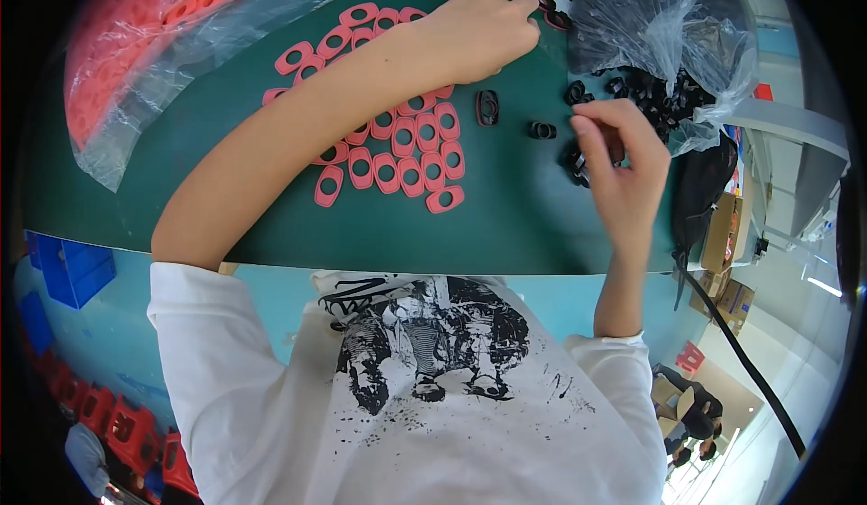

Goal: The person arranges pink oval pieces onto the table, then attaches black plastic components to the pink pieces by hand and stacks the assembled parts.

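My left hand point(483, 33) reaches across to the far edge of the table with its fingers curled down. Its fingertips are hidden, beside a few black pieces with pink rims point(553, 15). My right hand point(625, 166) has thumb and forefinger brought together, close to a small black ring-shaped part point(575, 92); what they hold, if anything, I cannot make out. More black parts point(574, 162) lie partly beneath that hand. Between the hands are a single black part point(542, 130) and a black piece with a pink rim point(488, 107). Many pink flat plates with round holes point(384, 173) lie under my left forearm.
A clear plastic bag of pink plates point(135, 62) lies at the far left of the green table point(298, 234). At the far right, another clear bag point(664, 26) spills a heap of black parts point(673, 98). A black bag-like item point(704, 189) hangs at the right edge.
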A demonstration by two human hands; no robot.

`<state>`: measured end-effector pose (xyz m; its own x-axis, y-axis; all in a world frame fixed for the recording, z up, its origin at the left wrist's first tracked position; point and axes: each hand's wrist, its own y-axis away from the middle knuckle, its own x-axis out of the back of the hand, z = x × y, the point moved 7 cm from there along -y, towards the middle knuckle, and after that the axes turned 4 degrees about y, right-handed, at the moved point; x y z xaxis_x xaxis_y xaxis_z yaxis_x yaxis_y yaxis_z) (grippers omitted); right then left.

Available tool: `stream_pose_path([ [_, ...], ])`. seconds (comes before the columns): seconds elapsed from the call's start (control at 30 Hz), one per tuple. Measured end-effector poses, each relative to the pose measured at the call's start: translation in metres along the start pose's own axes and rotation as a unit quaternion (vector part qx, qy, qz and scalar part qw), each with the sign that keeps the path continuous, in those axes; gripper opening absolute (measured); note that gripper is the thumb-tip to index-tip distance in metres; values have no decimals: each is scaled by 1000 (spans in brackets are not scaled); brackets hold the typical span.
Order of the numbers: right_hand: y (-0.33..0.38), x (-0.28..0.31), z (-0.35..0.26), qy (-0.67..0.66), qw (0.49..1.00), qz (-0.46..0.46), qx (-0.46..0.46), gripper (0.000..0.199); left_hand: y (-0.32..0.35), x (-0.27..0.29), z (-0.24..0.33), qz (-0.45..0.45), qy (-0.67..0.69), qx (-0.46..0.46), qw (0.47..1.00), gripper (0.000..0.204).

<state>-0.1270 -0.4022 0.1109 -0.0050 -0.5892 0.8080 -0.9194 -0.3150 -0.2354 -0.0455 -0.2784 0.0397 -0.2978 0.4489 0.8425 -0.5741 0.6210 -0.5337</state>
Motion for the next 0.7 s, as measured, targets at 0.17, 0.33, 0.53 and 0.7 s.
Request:
stream_pose_path([
  [0.17,5,-16,8,142,982,-54,110,24,0,-5,-1,16,75,1,997,19],
  [0.33,13,-35,2,114,978,-135,111,28,1,5,-2,4,94,7,996,17],
  [0.53,31,-48,-13,55,974,-164,149,29,1,13,0,-12,105,10,994,16],
  [0.7,47,-55,-16,22,984,-160,79,36,3,13,-1,-7,133,2,991,16],
])
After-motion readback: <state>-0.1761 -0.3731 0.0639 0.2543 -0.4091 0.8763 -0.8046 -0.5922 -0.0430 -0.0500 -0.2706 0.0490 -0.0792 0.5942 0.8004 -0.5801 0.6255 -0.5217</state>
